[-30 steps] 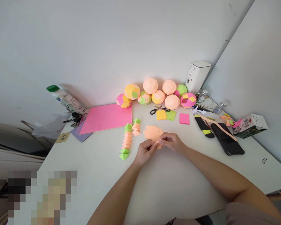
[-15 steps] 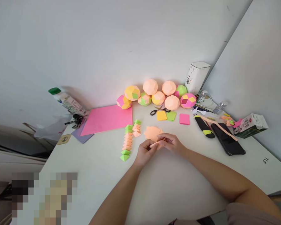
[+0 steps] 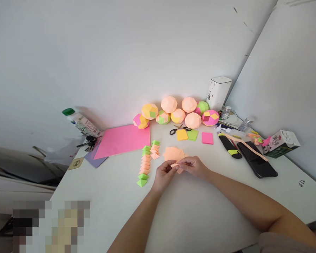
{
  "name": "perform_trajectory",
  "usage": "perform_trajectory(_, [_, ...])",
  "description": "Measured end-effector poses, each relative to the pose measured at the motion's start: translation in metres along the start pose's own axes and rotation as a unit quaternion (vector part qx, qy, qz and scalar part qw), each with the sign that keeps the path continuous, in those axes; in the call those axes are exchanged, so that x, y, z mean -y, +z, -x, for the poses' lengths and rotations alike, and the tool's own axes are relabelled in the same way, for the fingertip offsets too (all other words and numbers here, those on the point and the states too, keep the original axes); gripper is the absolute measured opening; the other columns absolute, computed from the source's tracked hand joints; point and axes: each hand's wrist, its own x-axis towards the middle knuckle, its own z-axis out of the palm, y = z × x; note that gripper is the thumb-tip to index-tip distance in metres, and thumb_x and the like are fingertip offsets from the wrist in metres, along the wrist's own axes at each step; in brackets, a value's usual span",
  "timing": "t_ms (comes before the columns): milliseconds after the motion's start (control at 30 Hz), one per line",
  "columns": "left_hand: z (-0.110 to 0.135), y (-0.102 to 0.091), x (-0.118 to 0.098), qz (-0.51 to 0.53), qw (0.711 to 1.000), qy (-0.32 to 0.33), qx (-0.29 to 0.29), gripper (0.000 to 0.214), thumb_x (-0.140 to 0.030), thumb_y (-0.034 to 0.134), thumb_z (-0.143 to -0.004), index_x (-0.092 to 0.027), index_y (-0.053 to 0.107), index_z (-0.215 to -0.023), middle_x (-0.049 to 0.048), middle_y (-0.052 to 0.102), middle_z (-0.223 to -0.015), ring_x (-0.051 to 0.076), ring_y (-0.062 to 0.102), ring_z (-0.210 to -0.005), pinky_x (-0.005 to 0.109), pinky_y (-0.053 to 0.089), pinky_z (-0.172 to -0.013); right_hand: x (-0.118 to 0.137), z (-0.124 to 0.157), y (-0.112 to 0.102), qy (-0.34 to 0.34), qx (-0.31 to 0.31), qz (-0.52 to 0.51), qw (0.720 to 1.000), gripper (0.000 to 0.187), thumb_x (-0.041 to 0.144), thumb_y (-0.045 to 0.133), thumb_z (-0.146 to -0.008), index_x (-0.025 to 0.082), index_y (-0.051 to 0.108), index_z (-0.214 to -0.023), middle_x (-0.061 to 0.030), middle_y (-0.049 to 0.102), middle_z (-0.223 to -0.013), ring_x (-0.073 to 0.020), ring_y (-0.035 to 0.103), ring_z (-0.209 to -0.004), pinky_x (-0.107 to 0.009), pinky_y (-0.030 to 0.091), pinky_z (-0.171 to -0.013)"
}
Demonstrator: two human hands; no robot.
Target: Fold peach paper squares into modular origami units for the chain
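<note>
Between my fingertips is a small folded piece of peach paper (image 3: pixel 175 165). My left hand (image 3: pixel 164 175) pinches it from the left, and my right hand (image 3: pixel 197 167) grips its right end; the fingers partly hide it. Just behind my hands lies a spread pile of peach paper sheets (image 3: pixel 172 154). To the left, a row of folded paper units (image 3: pixel 145 163) in green and peach runs away from me, with a shorter row (image 3: pixel 155 150) beside it.
Several faceted paper balls (image 3: pixel 169 104) line the wall. Before them lie black-handled scissors (image 3: pixel 173 131) and yellow (image 3: pixel 182 135), green and pink paper pads (image 3: pixel 207 138). A pink sheet (image 3: pixel 123 140) and a bottle (image 3: pixel 81 121) are left; a phone (image 3: pixel 256 160), cutter (image 3: pixel 229 146) and carton (image 3: pixel 281 143) are right.
The camera view has tilted up a little, so things sit lower in the picture. Both hands still hold the folded paper, and the fingers of my right hand have shifted along it.
</note>
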Motion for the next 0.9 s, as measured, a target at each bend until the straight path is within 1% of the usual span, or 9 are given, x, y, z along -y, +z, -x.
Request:
perform_trajectory(167, [-0.0003,-0.0004,0.0002,-0.009,1.0,0.011,-0.017,0.036,-0.038,0.072,-0.067,-0.014,0.064,-0.093,-0.0052,0.045,-0.056,0.007,0.04,-0.051,0.02,0.033,-0.049,0.001,-0.0003,-0.0005,-0.004,-0.012,0.03,0.999,0.023,0.035,0.058,-0.081,0.015,0.07,-0.083,-0.0062,0.071,-0.072,-0.0173,0.066,-0.069,-0.028,0.051,-0.064])
perform_trajectory(267, [-0.0001,-0.0003,-0.0019,-0.018,0.999,0.017,-0.02,0.036,-0.038,0.072,-0.066,-0.014,0.065,-0.093,-0.006,0.042,-0.055,0.006,0.037,-0.05,0.02,0.031,-0.048,0.0009,0.0001,-0.0002,-0.006,-0.009,0.039,0.999,0.024,0.035,0.057,-0.082,0.015,0.07,-0.082,-0.0064,0.071,-0.071,-0.0174,0.066,-0.068,-0.028,0.051,-0.062])
perform_trajectory(400, [-0.0001,0.0007,-0.0041,-0.006,1.0,0.012,-0.02,0.037,-0.039,0.073,-0.064,-0.014,0.065,-0.09,-0.0063,0.042,-0.053,0.006,0.038,-0.049,0.02,0.032,-0.047,-0.0023,0.0003,0.0012,-0.026,-0.028,0.035,0.999,0.025,0.035,0.058,-0.082,0.016,0.068,-0.095,-0.0083,0.07,-0.091,-0.0184,0.066,-0.078,-0.029,0.052,-0.067])
perform_trajectory(433, [-0.0002,0.001,-0.0042,-0.003,1.0,0.012,-0.021,0.037,-0.04,0.074,-0.063,-0.014,0.065,-0.089,-0.0063,0.043,-0.053,0.006,0.038,-0.049,0.02,0.032,-0.047,-0.0036,0.0002,0.0016,-0.031,-0.031,0.034,0.998,0.026,0.035,0.058,-0.081,0.017,0.068,-0.097,-0.0081,0.07,-0.093,-0.0184,0.066,-0.079,-0.029,0.052,-0.068])
perform_trajectory(467, [-0.0003,0.0012,-0.0042,-0.001,1.0,0.012,-0.021,0.036,-0.039,0.074,-0.063,-0.014,0.065,-0.087,-0.0063,0.043,-0.053,0.006,0.038,-0.049,0.02,0.032,-0.047,-0.0049,0.0001,0.0019,-0.033,-0.032,0.034,0.998,0.026,0.036,0.058,-0.081,0.017,0.068,-0.097,-0.0077,0.07,-0.092,-0.0183,0.066,-0.078,-0.03,0.052,-0.068])
perform_trajectory(600, [-0.0007,0.0013,-0.0028,0.008,1.0,0.015,-0.021,0.035,-0.038,0.074,-0.063,-0.014,0.064,-0.086,-0.0054,0.046,-0.054,0.007,0.04,-0.05,0.02,0.033,-0.047,-0.0073,-0.0004,0.0025,-0.033,-0.033,0.042,0.998,0.027,0.039,0.057,-0.082,0.017,0.071,-0.09,-0.0055,0.072,-0.077,-0.0175,0.065,-0.07,-0.029,0.051,-0.064])
perform_trajectory(800, [-0.0006,0.0007,-0.0015,0.002,1.0,0.013,-0.023,0.032,-0.037,0.073,-0.065,-0.014,0.064,-0.085,-0.0055,0.046,-0.053,0.007,0.04,-0.049,0.02,0.032,-0.047,-0.0023,0.0002,0.0015,-0.02,-0.023,0.046,0.998,0.028,0.039,0.056,-0.082,0.016,0.072,-0.089,-0.005,0.071,-0.075,-0.016,0.063,-0.066,-0.026,0.049,-0.059])
perform_trajectory(900, [-0.0009,0.0001,0.0005,0.008,1.0,0.014,-0.02,0.032,-0.038,0.073,-0.065,-0.015,0.064,-0.085,-0.0034,0.05,-0.056,0.008,0.045,-0.052,0.021,0.036,-0.049,-0.0012,0.0,0.0007,-0.016,-0.015,0.055,0.998,0.03,0.04,0.056,-0.082,0.016,0.072,-0.088,-0.0043,0.07,-0.072,-0.0147,0.061,-0.063,-0.024,0.046,-0.056])
